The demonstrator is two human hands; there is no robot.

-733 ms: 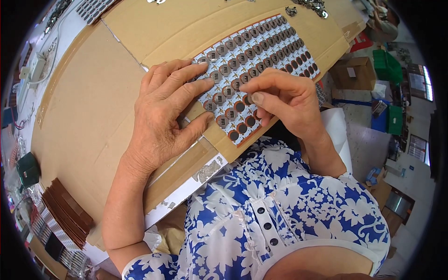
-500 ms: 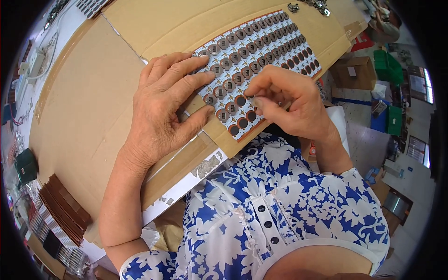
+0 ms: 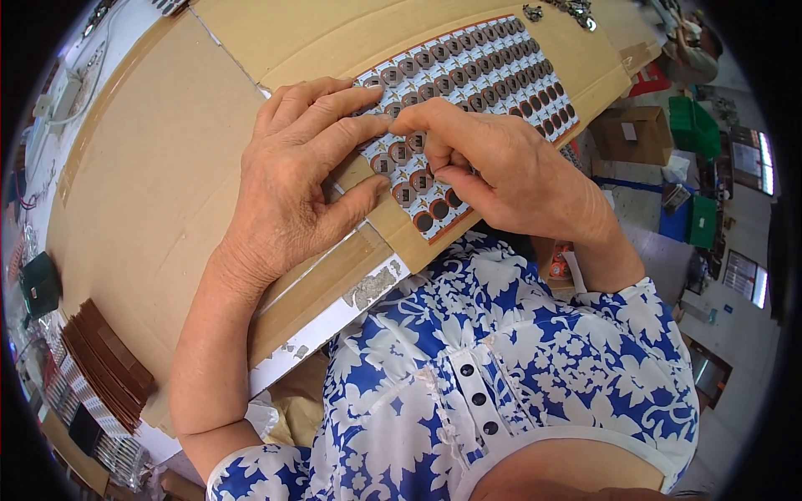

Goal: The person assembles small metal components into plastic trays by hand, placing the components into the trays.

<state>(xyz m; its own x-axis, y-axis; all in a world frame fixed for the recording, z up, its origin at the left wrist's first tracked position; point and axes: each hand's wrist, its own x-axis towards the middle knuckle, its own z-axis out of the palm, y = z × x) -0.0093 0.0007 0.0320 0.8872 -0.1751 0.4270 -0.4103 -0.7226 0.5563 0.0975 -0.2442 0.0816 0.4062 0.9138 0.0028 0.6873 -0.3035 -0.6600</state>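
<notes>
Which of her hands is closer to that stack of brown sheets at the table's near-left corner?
Left. The left hand lies flat on the cardboard, on the same side as the stack of brown sheets. The right hand works farther right, on the white sheet of brown discs.

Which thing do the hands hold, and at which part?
Left hand presses flat on the near end of the sheet of round pieces; right hand pinches there, exact hold hidden.

bare cardboard [image 3: 150,167] left, stacked strips [image 3: 104,367] beyond

Left hand [image 3: 296,179] flat on white sheet of brown round parts [image 3: 489,71]; right hand [image 3: 501,171] pinching one part near sheet's lower end, on cardboard-covered table [image 3: 150,167].
</notes>
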